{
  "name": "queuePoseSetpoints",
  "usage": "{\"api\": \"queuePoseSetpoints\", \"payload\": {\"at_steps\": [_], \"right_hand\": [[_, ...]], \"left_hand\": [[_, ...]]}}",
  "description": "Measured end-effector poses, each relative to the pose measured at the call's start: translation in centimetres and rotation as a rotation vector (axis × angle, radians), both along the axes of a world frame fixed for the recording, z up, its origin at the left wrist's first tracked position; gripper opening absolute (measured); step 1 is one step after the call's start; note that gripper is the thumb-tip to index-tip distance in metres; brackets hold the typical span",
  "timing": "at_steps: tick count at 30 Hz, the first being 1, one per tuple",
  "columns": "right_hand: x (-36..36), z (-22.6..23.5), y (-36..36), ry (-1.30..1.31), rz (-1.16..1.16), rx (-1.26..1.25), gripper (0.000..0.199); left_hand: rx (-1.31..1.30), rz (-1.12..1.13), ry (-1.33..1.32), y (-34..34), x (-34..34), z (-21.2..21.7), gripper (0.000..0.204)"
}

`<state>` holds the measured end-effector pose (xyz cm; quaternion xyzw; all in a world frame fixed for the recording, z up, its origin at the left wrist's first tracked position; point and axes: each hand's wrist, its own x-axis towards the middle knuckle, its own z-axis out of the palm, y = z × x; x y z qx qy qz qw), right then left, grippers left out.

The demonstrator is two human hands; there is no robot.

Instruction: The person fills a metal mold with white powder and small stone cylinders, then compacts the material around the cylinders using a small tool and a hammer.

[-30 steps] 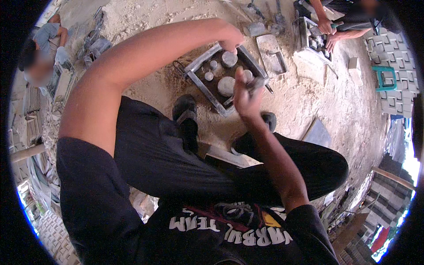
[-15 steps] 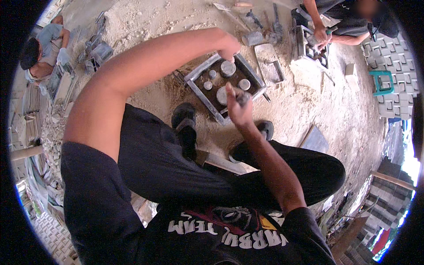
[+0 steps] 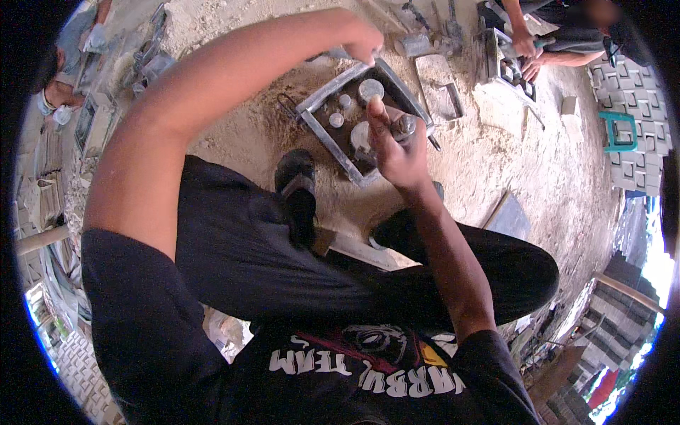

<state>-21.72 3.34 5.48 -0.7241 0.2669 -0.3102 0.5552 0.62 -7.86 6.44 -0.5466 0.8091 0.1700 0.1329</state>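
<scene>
A square grey metal frame [image 3: 330, 141] lies on the sandy ground ahead of me, packed with dark material. Set in it are a large pale disc [image 3: 370, 88], another large disc [image 3: 361, 134] and small pale discs [image 3: 336, 120]. My left hand [image 3: 363, 41] reaches around to the frame's far corner, its bent fingers closed there. Over the frame's right side, my right hand [image 3: 405, 159] is closed around a dark grey tool handle [image 3: 403, 126] with a rounded end up, thumb stretched along it. The tool's lower end is hidden behind the hand.
A co-worker's hands [image 3: 528, 53] work over another metal frame [image 3: 487, 67] at far right. Between us lies a shallow tray [image 3: 427, 74]; tools and a metal can [image 3: 411, 46] lie beyond. Another worker's hand [image 3: 97, 37] shows far left. A teal stool [image 3: 618, 131] stands right.
My right hand has shifted right over the frame with the tool, now covering a small disc seen before. My left hand stays at the far corner. The whole view has moved slightly.
</scene>
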Motion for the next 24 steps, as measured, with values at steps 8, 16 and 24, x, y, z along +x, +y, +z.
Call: {"api": "queuePoseSetpoints", "payload": {"at_steps": [8,16,24], "right_hand": [[2.3,-1.0,1.8,-0.066,-0.202,0.156,0.046],[3.8,-1.5,2.0,0.028,-0.208,0.058,0.045],[6.5,-2.1,0.9,0.272,-0.245,-0.075,0.041]], "left_hand": [[0.059,0.075,-0.157,2.1,1.0,0.9,0.041],[-0.031,0.018,-0.087,2.0,2.6,0.6,0.032],[-0.043,0.128,-0.132,2.0,5.9,0.0,0.036]]}}
